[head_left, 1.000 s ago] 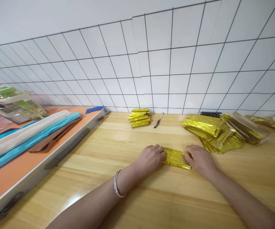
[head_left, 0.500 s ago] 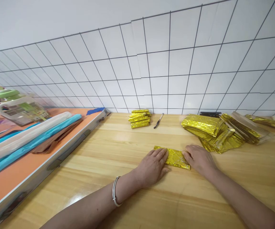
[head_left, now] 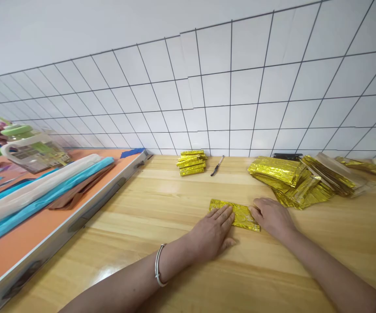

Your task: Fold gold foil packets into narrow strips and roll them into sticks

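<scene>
A flat, crinkled gold foil sheet (head_left: 244, 216) lies on the wooden table in front of me. My left hand (head_left: 212, 232) rests flat across its left half, fingers stretched out and thumb apart. At the sheet's right end, my right hand (head_left: 273, 218) is closed, with its fingers curled and its fingertips on the edge. Just beyond my right hand is a loose pile of gold foil sheets (head_left: 277, 171). Further back stands a small stack of folded gold foil strips (head_left: 191, 163), beside a pen (head_left: 217, 166).
On the left, an orange-topped surface (head_left: 86, 204) with a raised edge holds rolls of blue crepe paper (head_left: 86, 177) and pale paper, plus a clear bottle (head_left: 28, 148) with a green lid. A white tiled wall (head_left: 214, 87) closes off the back. A black object (head_left: 287, 156) lies behind the foil pile.
My left hand has slid slightly right along the foil sheet, its fingers straighter and thumb further out. The right hand has hardly moved. The view has shifted a little.
</scene>
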{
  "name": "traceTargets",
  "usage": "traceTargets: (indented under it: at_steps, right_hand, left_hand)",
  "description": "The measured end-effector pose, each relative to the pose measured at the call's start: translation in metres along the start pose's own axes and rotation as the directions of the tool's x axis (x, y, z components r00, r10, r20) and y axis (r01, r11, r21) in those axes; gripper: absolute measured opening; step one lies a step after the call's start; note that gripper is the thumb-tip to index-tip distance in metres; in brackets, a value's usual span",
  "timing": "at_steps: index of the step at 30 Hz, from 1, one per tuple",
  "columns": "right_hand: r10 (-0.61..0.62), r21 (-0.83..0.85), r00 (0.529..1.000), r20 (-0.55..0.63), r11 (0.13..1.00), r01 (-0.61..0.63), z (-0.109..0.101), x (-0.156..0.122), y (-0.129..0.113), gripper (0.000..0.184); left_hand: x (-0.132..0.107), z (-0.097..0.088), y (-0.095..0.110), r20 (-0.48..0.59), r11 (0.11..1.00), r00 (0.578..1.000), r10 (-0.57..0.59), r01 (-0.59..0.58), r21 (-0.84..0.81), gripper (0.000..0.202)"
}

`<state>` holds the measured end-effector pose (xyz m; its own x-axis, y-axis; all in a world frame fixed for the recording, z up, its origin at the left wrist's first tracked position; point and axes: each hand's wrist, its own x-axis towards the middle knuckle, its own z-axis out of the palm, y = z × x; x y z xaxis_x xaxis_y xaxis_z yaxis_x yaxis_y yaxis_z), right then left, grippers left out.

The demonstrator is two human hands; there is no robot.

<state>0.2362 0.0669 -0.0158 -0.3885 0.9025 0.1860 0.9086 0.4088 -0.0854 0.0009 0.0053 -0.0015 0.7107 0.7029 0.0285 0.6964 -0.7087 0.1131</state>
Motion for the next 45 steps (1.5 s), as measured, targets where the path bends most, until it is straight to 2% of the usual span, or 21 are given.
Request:
traceTargets:
  at_steps: [12, 14, 16, 18, 20, 22, 26, 30, 36, 42, 45]
  right_hand:
    - [0.075, -0.016, 0.993, -0.087, 0.997, -0.077, 0.002, -0.004, 0.007, 0.018]
    - [0.048, -0.006, 0.988, -0.144, 0.999, -0.049, -0.003, -0.005, 0.004, 0.022]
    - [-0.034, 0.024, 0.982, -0.188, 0.999, 0.039, -0.006, -0.009, -0.009, 0.031]
    - [-0.146, 0.083, 0.978, -0.146, 0.984, 0.159, -0.004, -0.014, -0.028, 0.041]
    - [-0.265, 0.141, 0.964, -0.019, 0.954, 0.265, 0.003, -0.022, -0.047, 0.053]
    - [-0.297, 0.161, 0.953, 0.055, 0.945, 0.285, 0.010, -0.029, -0.058, 0.066]
    - [-0.354, 0.177, 0.928, 0.118, 0.927, 0.331, 0.016, -0.037, -0.055, 0.075]
    - [-0.401, 0.169, 0.911, 0.095, 0.909, 0.382, 0.012, -0.039, -0.048, 0.079]
    - [-0.444, 0.184, 0.890, 0.100, 0.888, 0.422, 0.007, -0.041, -0.048, 0.072]
    - [-0.407, 0.123, 0.908, 0.098, 0.910, 0.395, 0.005, -0.042, -0.054, 0.058]
    - [-0.371, 0.092, 0.923, 0.099, 0.927, 0.363, 0.002, -0.046, -0.052, 0.052]
  left_hand:
    - [-0.005, 0.001, 0.006, -0.018, 0.998, 1.000, 0.023, -0.024, -0.063, 0.071]
    - [-0.006, 0.001, 0.007, -0.032, 0.998, 0.999, 0.012, -0.014, -0.064, 0.070]
    - [-0.006, 0.001, 0.007, -0.048, 0.998, 0.999, 0.001, -0.004, -0.059, 0.069]
    - [-0.007, 0.002, 0.007, -0.057, 0.999, 0.998, 0.002, -0.005, -0.044, 0.068]
    - [-0.007, 0.004, 0.007, -0.066, 1.000, 0.998, 0.016, -0.017, -0.020, 0.064]
    - [-0.006, 0.007, 0.007, -0.085, 1.000, 0.996, 0.026, -0.026, -0.005, 0.062]
    - [-0.007, 0.012, 0.004, -0.123, 0.999, 0.992, 0.035, -0.035, -0.001, 0.066]
    - [-0.023, 0.009, -0.007, -0.068, 0.996, 0.994, 0.083, -0.084, -0.010, 0.074]
    - [-0.052, 0.004, -0.018, -0.046, 0.999, 0.999, 0.027, -0.028, -0.016, 0.075]
    - [-0.050, 0.004, -0.015, -0.051, 1.000, 0.999, 0.011, -0.012, -0.017, 0.072]
    - [-0.051, 0.004, -0.015, -0.071, 1.000, 0.997, -0.027, 0.028, 0.007, 0.063]
